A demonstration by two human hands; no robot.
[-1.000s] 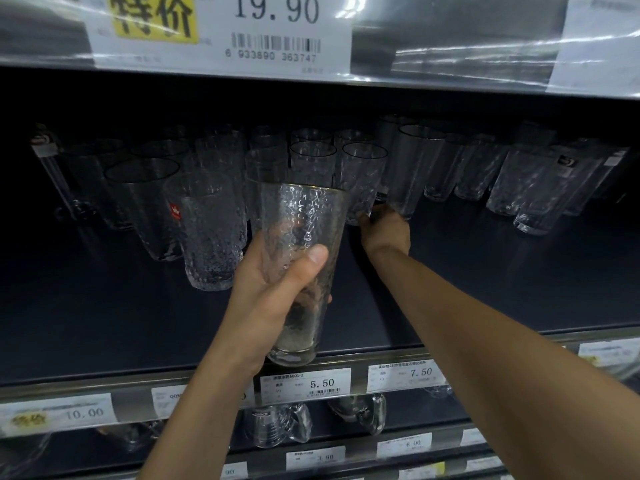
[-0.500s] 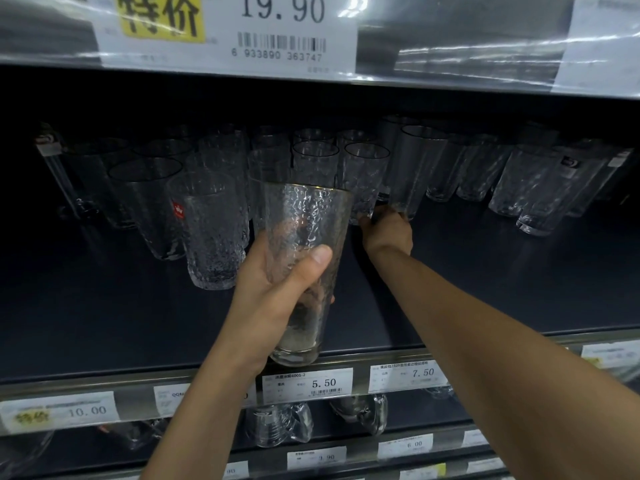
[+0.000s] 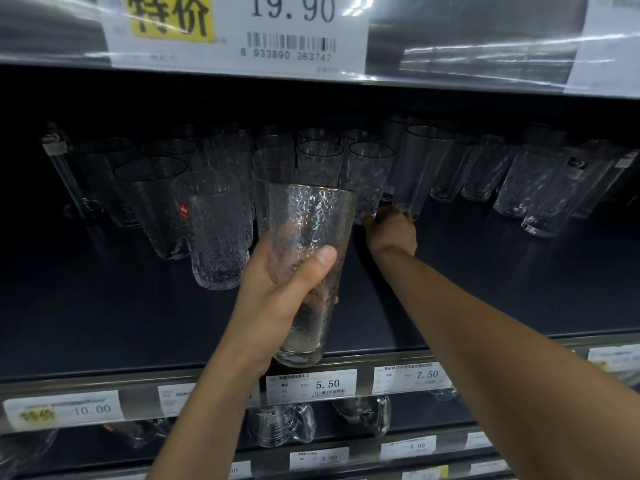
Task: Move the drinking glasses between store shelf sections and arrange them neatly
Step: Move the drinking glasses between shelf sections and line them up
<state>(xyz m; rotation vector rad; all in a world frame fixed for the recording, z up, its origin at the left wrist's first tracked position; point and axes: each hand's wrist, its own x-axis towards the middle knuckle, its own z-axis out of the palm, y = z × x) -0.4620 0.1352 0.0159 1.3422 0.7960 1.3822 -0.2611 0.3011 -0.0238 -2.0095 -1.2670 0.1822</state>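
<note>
Sorting glasses on the shelf
Left hand wraps its grip round a dimpled glass, waiting above the shelf front; right hand at a back-row glass, likely making room, grip hidden, cannot tell

Dim overall; shelf deck goes nearly black toward back & left. Light comes from above/front: hard glare streaks on the plastic price strip up top, and the label at its rt end is washed out. The 19.90 tag is bright, a bit soft. Hammered glass in left hand shows small highlights on rim & dimples; rear glasses are faint outlines w/ thin rim glints. Right hand is in shadow, fingers hard to read. Wide-angle lens bows shelf edges near corners; 10.00 tag is blurry.
</note>
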